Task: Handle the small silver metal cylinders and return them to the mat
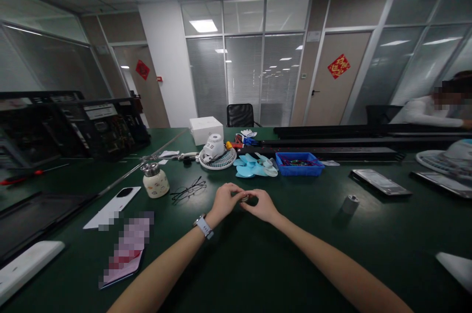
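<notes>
Both hands meet over the middle of the dark green table [236, 264]. My left hand [226, 200], with a watch on its wrist, has its fingers closed around a small round item [245, 198]. From the other side my right hand [261, 205] pinches the same item between thumb and forefinger. Fingers cover most of it, so its kind cannot be made out. Beyond the hands lie light blue fan blades [254, 165]. To the right stands a small grey metal cylinder [350, 204], apart from both hands.
Eyeglasses [189, 190], a patterned jar [155, 183] and two phones lie left. Behind are a white fan part [214, 148], a white box [206, 130] and a blue tray [299, 163] of wires. Hard drives [379, 183] lie right; a person [429, 109] sits far right.
</notes>
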`<state>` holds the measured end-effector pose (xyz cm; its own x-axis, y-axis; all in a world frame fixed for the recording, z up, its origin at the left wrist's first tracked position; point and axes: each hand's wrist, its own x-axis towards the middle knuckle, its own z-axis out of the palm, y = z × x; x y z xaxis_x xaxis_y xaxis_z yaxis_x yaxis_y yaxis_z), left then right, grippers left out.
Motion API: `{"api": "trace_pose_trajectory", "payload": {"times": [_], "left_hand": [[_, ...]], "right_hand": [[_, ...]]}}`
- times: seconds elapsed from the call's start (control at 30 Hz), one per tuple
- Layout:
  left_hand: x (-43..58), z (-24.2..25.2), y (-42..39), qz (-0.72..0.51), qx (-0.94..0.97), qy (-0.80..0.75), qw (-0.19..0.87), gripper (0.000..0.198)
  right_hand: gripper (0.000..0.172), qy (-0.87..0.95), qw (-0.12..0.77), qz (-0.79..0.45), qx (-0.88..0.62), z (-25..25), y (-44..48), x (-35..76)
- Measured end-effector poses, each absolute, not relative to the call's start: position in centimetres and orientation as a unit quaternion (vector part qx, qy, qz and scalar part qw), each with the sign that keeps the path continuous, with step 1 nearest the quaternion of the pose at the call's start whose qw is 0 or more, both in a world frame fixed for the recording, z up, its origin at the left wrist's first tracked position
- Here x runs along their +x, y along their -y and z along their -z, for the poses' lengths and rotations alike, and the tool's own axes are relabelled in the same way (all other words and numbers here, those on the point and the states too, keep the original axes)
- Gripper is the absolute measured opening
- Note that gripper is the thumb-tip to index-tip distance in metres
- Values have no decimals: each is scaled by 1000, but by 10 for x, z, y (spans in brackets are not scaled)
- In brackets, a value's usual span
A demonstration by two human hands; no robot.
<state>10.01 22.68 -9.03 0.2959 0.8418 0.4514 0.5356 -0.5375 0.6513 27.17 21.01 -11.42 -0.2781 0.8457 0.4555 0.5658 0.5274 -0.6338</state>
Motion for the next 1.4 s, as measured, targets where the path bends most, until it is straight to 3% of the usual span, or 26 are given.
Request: {"api": "trace_pose_trajectory", "payload": {"times": [0.17, 0.4, 0.53, 0.77, 1.07, 1.4], "left_hand": [[84, 89, -229, -467, 736, -468, 146, 21], [46, 125, -238, -340, 751, -528, 203, 24], [45, 130, -239, -311, 765, -525, 206, 25], [43, 128, -235, -328, 728, -549, 245, 50], [45, 129, -235, -380, 693, -562, 244, 49], [45, 129, -234, -365, 703, -569, 221, 50]], "right_hand": [[33, 752, 417, -186, -475, 120, -211, 273], [34, 716, 444, -281, -460, 120, -211, 273], [34, 728, 436, -247, -468, 118, -211, 273], [36, 745, 340, -94, -566, 104, -221, 337], [44, 555, 108, 25, -824, 74, -220, 526], [57, 487, 62, 1, -871, 60, -210, 542]]}}
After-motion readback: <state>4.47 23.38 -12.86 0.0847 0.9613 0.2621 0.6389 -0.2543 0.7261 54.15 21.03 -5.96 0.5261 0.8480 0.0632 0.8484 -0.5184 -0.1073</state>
